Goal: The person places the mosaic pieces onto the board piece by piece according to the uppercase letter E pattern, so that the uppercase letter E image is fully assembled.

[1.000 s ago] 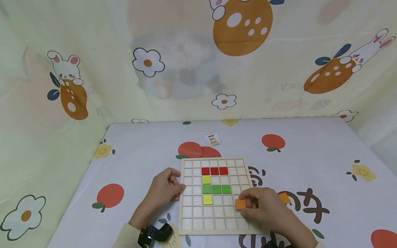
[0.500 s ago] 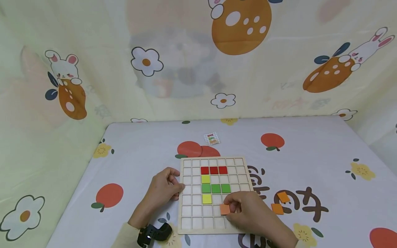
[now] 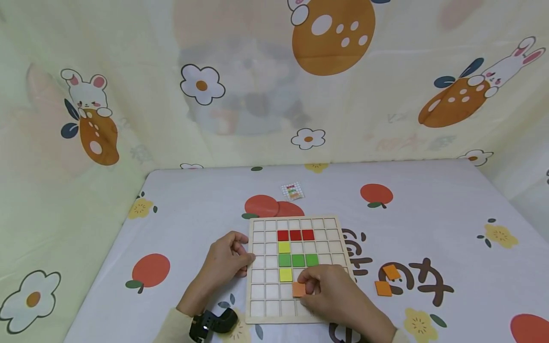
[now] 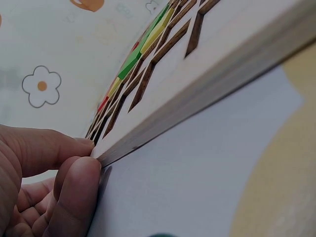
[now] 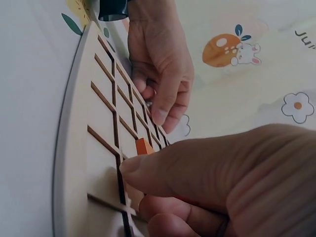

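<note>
My right hand (image 3: 332,291) pinches an orange square tile (image 3: 299,289) between thumb and fingers, low over the lower middle of the wooden grid board (image 3: 251,305). In the right wrist view only the tile's end shows past the thumb, and I cannot tell whether it touches a cell. My left hand (image 3: 225,257) grips the board's left edge; the left wrist view has its fingertips (image 4: 79,173) at that rim. Set in the grid are red tiles (image 3: 295,235) in a row, green tiles (image 3: 298,260) below, and yellow tiles (image 3: 285,275) in the left column of the pattern.
Two loose orange tiles (image 3: 383,288) lie on the cloth to the board's right. Behind the board is a small pattern card (image 3: 293,191) in clear wrapping. A printed curtain (image 3: 257,95) hangs along the back of the table.
My right hand has carried the orange tile leftward from the board's right side to its lower middle, uncovering another loose orange tile. The left hand stays at the edge.
</note>
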Motion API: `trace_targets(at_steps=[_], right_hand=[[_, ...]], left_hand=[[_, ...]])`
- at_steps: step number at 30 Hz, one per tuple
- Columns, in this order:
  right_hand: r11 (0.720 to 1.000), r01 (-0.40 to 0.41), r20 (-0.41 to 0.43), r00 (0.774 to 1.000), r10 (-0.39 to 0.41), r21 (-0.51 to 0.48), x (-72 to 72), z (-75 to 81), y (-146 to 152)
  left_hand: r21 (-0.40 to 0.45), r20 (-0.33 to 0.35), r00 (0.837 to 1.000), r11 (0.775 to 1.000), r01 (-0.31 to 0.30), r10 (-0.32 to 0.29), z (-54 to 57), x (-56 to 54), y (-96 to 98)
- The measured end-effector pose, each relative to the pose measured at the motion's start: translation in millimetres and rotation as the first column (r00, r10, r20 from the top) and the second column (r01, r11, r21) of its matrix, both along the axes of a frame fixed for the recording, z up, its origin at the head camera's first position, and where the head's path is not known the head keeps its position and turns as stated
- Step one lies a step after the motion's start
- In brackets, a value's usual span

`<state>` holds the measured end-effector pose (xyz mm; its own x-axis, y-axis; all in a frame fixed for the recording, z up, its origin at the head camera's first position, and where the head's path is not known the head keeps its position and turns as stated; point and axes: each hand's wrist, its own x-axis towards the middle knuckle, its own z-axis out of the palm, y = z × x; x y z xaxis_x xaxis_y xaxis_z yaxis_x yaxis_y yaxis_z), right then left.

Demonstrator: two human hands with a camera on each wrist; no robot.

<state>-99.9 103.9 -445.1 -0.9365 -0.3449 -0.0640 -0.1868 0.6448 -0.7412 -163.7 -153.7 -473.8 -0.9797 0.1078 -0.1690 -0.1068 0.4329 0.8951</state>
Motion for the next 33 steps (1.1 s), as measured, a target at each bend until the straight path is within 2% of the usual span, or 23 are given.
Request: trace_targets(at_steps=[9, 25, 33], right_hand=[[1.0, -0.011, 0.035, 0.999, 0.011, -0.001, -1.3, -1.1, -8.6], [0.999, -0.032, -0.009, 0.999, 0.032, 0.004, -2.7, -1.9, -14.3], [0.999, -0.033, -0.005, 0.999, 0.033, -0.004, -2.4, -2.4, -16.2]], left_hand=[[0.004, -0.008, 1.0, 1.0, 0.005, -0.005, -0.2, 0.3, -0.1], [0.008, -0.005, 1.0, 1.0, 0.002, -0.002, 1.3, 1.1, 0.7], [0.005, 0.001, 1.0, 1.0, -0.002, 0.002, 1.8, 0.8, 0.4]])
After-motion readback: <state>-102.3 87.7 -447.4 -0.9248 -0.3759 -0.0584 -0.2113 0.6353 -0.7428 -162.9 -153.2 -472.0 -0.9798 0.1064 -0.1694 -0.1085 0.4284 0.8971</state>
